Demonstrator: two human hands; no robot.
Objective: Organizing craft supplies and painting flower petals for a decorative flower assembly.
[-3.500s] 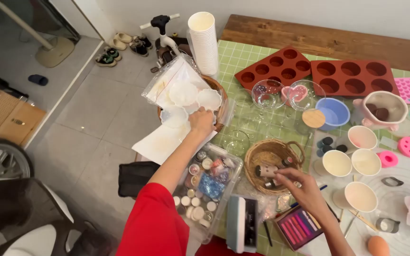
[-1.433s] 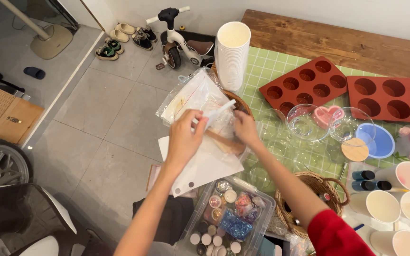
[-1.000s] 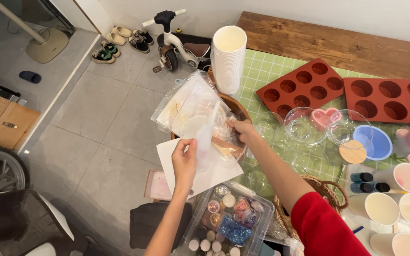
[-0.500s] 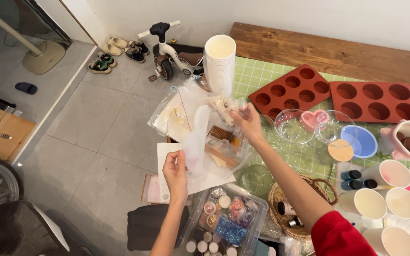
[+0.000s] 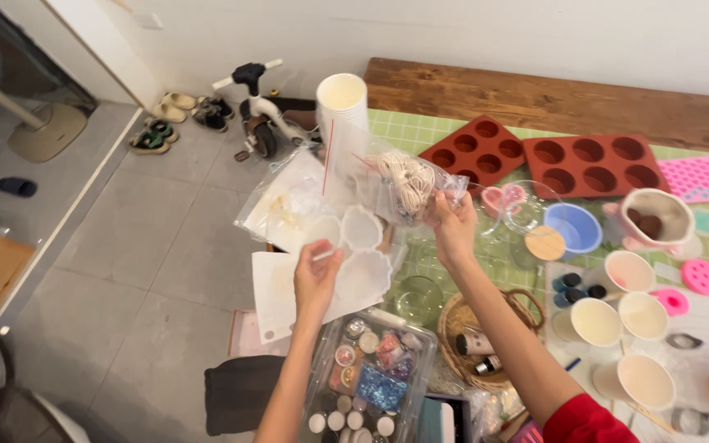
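- Half a second before, the right hand (image 5: 453,234) was low by the bags; here it had lifted a clear bag of pale string (image 5: 408,182) above the tabletop (image 5: 420,131).
- The left hand (image 5: 315,275) pinched a clear plastic piece (image 5: 346,238).
- A clear box (image 5: 371,373) held little colourful jars.
- A round basket (image 5: 486,344) held small bottles.
- Two red trays (image 5: 535,156) lay behind.

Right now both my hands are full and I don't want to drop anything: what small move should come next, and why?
Probably lower the clear bag of coiled wicks in the right hand onto bare green mat. It hangs over the clear glassware, while the left hand pinches translucent scalloped moulds above the bead box; a free hand would steady them.
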